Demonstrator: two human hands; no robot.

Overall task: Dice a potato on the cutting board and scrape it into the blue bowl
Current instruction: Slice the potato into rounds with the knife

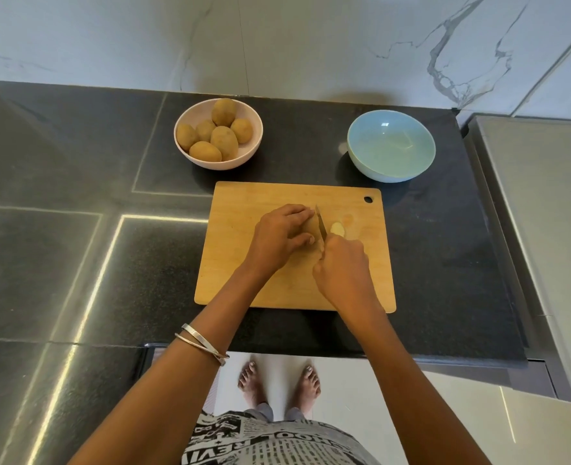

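Observation:
A brown potato (312,227) lies on the wooden cutting board (244,273), mostly covered by my left hand (279,234), whose curled fingers hold it down. My right hand (343,266) grips a knife handle; the knife blade (321,223) stands edge-down against the potato's right end. A pale cut slice (337,228) lies just right of the blade. The blue bowl (391,145) sits behind the board at the right, with nothing clearly in it.
A pink bowl (190,120) holding several whole potatoes (224,139) stands behind the board at the left. The dark stone counter (76,156) ends at a marble wall behind and drops off at its front edge. A grey appliance surface (546,196) borders the right.

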